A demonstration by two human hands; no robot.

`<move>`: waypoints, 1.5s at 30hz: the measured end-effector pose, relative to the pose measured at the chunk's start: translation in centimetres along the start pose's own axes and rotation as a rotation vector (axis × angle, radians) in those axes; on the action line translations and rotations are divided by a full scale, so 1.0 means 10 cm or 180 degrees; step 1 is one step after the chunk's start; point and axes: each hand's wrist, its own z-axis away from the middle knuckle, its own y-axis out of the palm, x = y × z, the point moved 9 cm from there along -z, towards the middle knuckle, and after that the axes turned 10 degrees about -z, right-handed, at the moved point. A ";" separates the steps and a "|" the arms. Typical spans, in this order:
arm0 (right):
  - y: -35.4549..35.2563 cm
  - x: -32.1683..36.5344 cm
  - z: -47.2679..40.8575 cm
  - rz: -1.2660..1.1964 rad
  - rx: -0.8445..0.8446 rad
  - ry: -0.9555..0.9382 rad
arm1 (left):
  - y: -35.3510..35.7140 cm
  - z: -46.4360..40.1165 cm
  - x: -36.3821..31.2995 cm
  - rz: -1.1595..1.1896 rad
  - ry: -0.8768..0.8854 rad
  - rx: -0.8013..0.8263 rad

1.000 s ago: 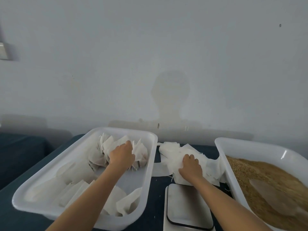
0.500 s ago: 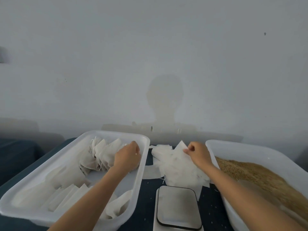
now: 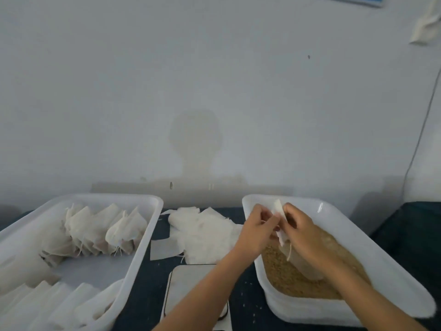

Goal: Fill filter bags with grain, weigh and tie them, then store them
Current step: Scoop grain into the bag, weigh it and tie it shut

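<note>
Holding 1 empty filter bag (image 3: 279, 212) between both hands, I have it raised over the near-left end of the grain tub (image 3: 338, 216). My left hand (image 3: 256, 231) has its fingers curled in and pinches the bag's left edge; my right hand (image 3: 301, 229) is curled the same way and pinches the right edge, so the 2 hands almost touch. A thin drawstring (image 3: 290, 252) hangs from the bag toward the grain (image 3: 284, 275), which fills the tub's floor in a tan layer. A translucent scoop (image 3: 307, 268) lies on the grain under my right wrist, partly hidden.

Between the 2 tubs, a loose heap of empty bags (image 3: 205, 232) lies on the dark table (image 3: 245, 295), with 1 flat bag (image 3: 163, 249) just beside it on the left. The scale (image 3: 188, 292) sits at the near edge, under my left forearm. The storage tub (image 3: 148, 237) on the left holds a row of tied, filled bags (image 3: 102, 229) at its far end and more pale bags lying toward me; I cannot tell whether those are filled.
</note>
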 end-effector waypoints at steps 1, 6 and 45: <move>-0.02 -0.08 0.06 -0.0054 0.0128 0.0073 | 0.09 0.00 0.06 0.0080 -0.0056 0.0031; -0.09 -0.45 0.26 -0.0471 0.0544 0.0564 | 0.31 0.03 0.31 -0.0279 -0.0150 0.0173; -0.27 -0.84 0.36 -0.0140 0.0036 0.1354 | 0.51 -0.03 0.27 -0.2299 0.0810 0.0149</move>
